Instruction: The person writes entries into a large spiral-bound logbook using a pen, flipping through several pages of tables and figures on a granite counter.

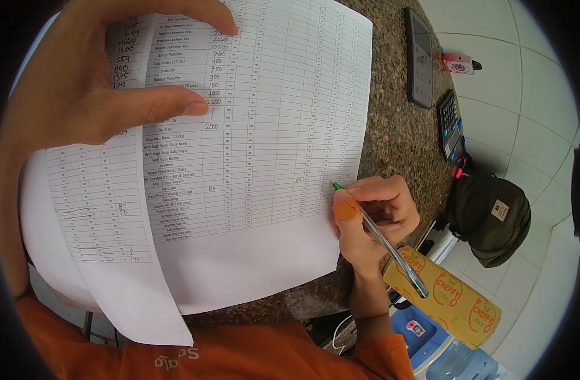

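Observation:
In my right hand (382,218) is a clear-barrelled pen (399,256) with a green tip, its point near the right edge of a printed sheet. An orange patch, perhaps a plaster, covers part of the thumb. The printed sheet (271,158) carries a table with handwritten figures in one column and a few more further right. Over it at the left lies a second printed sheet (106,190) with figures and crossed-out rows. My left hand (74,95) spans both sheets, thumb and index finger spread wide with nothing between them; its other fingers are out of sight.
Beneath the papers is a speckled brown stone counter (391,107). Along its right side lie a black phone (419,58), a pink patterned object (458,63) and a calculator (451,123). Beyond are a dark bag (496,218), a yellow patterned package (445,294) and a blue water bottle (461,362).

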Demonstrator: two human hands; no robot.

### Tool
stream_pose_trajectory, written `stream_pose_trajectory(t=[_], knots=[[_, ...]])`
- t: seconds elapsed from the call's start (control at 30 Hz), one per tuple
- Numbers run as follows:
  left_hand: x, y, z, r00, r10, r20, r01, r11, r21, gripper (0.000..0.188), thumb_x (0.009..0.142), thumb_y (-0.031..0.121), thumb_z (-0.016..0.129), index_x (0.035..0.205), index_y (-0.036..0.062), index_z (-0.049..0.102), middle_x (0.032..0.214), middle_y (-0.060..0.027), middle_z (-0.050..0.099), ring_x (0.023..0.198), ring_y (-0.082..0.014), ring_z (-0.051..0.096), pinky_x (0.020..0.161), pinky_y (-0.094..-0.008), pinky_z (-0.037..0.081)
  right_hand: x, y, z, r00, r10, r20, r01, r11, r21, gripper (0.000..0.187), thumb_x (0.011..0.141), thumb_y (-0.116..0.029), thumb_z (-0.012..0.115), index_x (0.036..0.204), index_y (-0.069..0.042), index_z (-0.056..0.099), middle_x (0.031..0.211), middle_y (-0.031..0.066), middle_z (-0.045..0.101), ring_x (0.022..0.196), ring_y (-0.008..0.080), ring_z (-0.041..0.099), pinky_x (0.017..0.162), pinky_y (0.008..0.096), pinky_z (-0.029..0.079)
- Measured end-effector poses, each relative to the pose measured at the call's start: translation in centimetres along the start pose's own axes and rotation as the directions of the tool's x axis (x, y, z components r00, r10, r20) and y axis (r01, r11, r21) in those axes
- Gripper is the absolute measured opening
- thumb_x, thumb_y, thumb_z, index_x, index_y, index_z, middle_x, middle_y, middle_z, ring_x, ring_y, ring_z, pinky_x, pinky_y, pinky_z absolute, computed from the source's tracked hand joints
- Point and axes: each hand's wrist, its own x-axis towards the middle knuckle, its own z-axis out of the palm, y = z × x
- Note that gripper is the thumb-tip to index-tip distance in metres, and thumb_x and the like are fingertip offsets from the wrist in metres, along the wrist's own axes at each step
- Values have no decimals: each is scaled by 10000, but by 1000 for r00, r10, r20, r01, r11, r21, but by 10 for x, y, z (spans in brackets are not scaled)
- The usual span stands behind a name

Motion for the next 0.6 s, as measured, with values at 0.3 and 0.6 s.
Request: stream_pose_trajectory(t=[0.3,0.6], knots=[[-4,3,-6,1000,-15,11,15,1000,10,353,795,279,852,1030,51,719,1229,-220,639,1153,-352,603,957,-435,492,3,-4,3,999,-39,35,40,999,-22,215,734,27,823,805,-28,628,724,48,708,594,54,646,553,191,501],[-2,-1,0,1000,-4,7,4,1000,1,362,796,284,852,1039,51,719,1235,-222,635,1165,-355,597,969,-440,486,3,-4,0,999,-41,15,41,998,-56,228,738,36,816,804,-34,610,736,37,699,622,38,634,575,186,493]])
